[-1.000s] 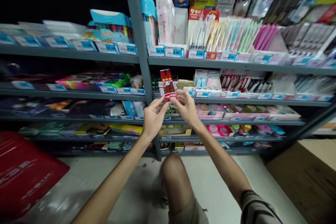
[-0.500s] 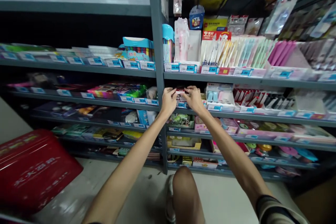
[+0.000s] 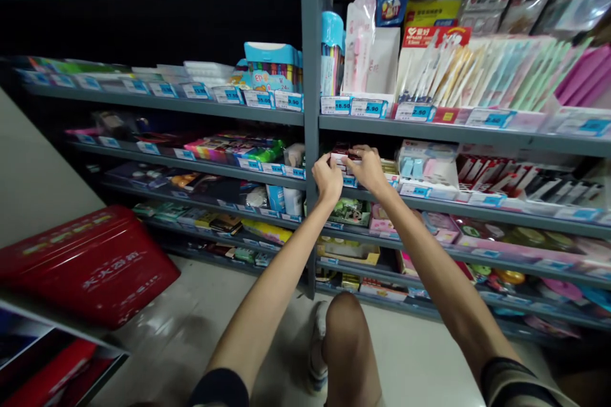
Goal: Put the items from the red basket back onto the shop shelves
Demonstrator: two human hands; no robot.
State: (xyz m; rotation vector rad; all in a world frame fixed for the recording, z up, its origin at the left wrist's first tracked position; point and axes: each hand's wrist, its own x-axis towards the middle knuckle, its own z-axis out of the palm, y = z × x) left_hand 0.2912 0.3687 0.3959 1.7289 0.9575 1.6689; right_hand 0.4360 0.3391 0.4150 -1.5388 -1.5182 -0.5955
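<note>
Red packet (image 3: pixel 340 156) sits at the front of a shelf (image 3: pixel 477 201) on a gray metal rack, just right of the rack's upright (image 3: pixel 311 140), with much of it hidden behind the fingers. Left hand (image 3: pixel 328 179) is curled, its fingers (image 3: pixel 333 164) against the packet's lower left side. Right hand (image 3: pixel 369 170) comes in from the other side, its fingertips (image 3: pixel 356 151) resting on top of the packet. Both grips are nearly closed, but I cannot tell whether either has a firm hold. A blue price tag (image 3: pixel 350 182) sits just below the packet, and pale blue-and-pink boxes (image 3: pixel 426 162) stand to its right. Under that shelf lies a green package (image 3: pixel 350 212). A red tin (image 3: pixel 88 267) rests on the floor (image 3: pixel 200 324) to the left, and the person's bare knee (image 3: pixel 348 343) shows below the arms.
</note>
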